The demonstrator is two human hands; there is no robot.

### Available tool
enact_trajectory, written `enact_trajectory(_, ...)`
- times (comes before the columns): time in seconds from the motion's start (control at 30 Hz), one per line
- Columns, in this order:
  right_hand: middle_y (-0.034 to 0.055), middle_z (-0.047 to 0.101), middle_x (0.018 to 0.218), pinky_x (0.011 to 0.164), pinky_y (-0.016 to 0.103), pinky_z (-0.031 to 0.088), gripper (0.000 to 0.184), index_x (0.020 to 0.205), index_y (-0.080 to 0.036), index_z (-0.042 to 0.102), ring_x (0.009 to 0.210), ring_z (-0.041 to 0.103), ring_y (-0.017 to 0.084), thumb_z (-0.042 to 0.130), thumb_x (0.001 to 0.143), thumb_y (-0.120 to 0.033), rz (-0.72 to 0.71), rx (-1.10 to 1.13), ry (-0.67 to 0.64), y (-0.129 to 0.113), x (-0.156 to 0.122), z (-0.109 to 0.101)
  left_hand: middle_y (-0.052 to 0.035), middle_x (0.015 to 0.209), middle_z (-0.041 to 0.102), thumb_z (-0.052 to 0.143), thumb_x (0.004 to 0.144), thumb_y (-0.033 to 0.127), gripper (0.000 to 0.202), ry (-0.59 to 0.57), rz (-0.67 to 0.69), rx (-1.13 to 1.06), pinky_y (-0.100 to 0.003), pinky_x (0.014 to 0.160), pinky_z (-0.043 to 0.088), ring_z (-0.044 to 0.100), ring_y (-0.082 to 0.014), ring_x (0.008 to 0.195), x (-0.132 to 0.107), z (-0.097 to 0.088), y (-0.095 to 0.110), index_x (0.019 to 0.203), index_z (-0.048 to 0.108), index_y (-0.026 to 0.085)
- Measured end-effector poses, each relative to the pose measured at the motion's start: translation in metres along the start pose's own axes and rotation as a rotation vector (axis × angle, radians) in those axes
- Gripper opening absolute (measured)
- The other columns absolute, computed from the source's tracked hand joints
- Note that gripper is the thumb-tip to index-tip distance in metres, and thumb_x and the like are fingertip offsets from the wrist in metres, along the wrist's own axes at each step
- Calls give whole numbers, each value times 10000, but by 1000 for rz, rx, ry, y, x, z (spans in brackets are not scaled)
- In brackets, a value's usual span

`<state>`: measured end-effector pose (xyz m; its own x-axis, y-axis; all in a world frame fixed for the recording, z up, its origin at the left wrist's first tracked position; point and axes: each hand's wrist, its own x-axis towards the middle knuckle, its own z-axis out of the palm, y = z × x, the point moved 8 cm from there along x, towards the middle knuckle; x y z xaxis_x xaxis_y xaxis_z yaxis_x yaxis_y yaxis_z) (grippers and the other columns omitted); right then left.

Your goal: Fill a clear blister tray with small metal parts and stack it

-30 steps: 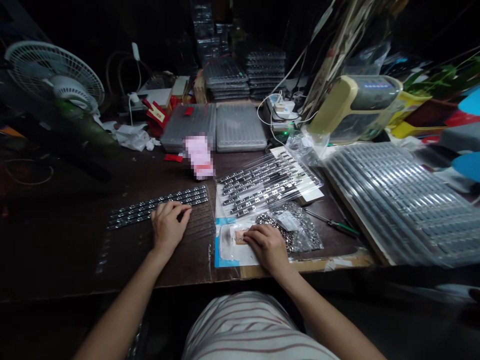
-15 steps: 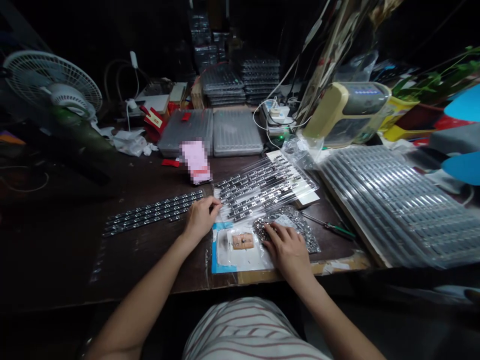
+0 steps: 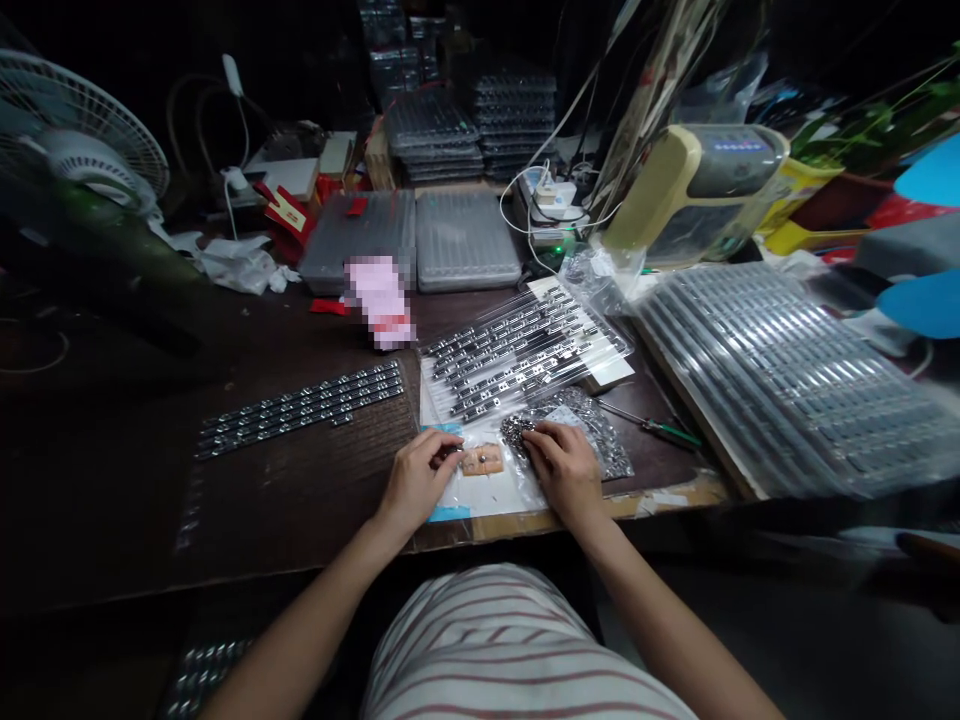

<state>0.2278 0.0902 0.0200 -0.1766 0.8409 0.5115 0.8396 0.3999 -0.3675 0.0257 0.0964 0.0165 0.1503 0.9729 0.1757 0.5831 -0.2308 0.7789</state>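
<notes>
My left hand (image 3: 417, 482) is at the left side of a small tan block (image 3: 484, 460), thumb and forefinger pinched around something too small to make out. The block lies on a white and blue sheet under clear plastic and has a small metal piece at its middle. My right hand (image 3: 568, 468) rests at a clear bag of small shiny metal parts (image 3: 600, 428). Its fingertips are drawn together at the heap of loose parts (image 3: 516, 430); what they hold is hidden. Behind both hands lies a clear ribbed tray (image 3: 487, 375) with rows of dark strips bearing metal pieces.
Left on the dark table (image 3: 300, 520) lie more dark strips (image 3: 300, 408). A green-handled screwdriver (image 3: 667, 432) lies right of the bag, beside stacked clear trays (image 3: 795, 380). Farther back are a pink item (image 3: 381, 300), closed trays (image 3: 466, 240), a fan (image 3: 82, 140) and a yellowish device (image 3: 694, 195).
My left hand has moved from the edge of the strip tray down and right to the tan block. My right hand stays at the metal parts, its fingers more drawn together. The view has shifted slightly.
</notes>
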Motion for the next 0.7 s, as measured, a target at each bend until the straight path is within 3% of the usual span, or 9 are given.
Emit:
enact_trajectory(0.23, 56, 641, 913, 796, 332, 462, 147, 965, -204, 637, 876, 559, 186, 506, 901, -186, 20, 110, -6, 3, -1, -1, -40, 896, 650, 598, 850, 200, 144, 6, 114, 82, -265, 772, 491, 616, -156, 850, -5, 21, 11, 958, 692, 206)
enact_trajectory(0.47, 58, 631, 886, 773, 333, 467, 145, 946, -208, 643, 865, 547, 187, 512, 893, -175, 22, 182, -14, 4, 1, -2, -37, 866, 638, 592, 861, 253, 161, 9, 190, 200, -268, 750, 483, 591, -157, 817, -7, 27, 17, 983, 695, 229)
enact_trajectory(0.7, 46, 675, 886, 753, 320, 458, 157, 975, -228, 669, 839, 580, 175, 529, 904, -221, 4, 214, -27, 1, -2, -2, -36, 834, 626, 591, 859, 234, 134, -9, 179, 253, -276, 728, 474, 581, -163, 797, -5, 31, 19, 943, 692, 214)
